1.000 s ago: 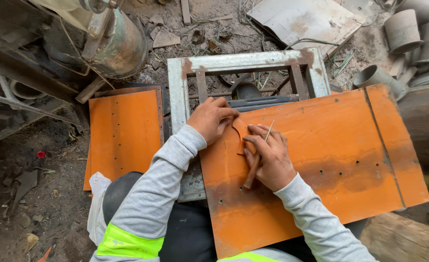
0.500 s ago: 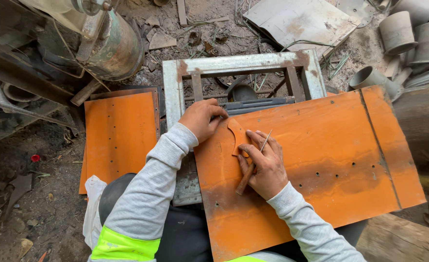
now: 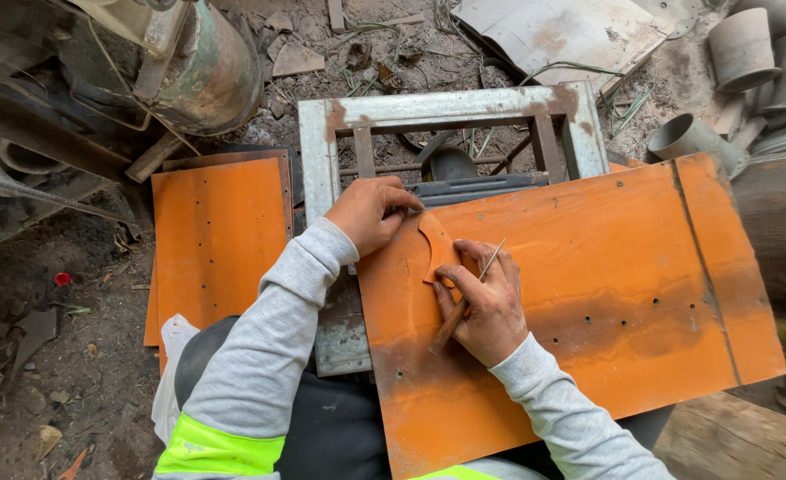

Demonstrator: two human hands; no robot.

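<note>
Flat, scuffed orange metal sheet (image 3: 589, 293), dotted with small holes, resting across a rusty grey steel frame (image 3: 451, 111). Near its upper left edge, left hand (image 3: 368, 213) pressing down a small curved orange template (image 3: 437, 253), fingers together. Right hand (image 3: 486, 307) pinching a thin scriber (image 3: 469, 298) against the template's edge; tip hard to make out.
</note>
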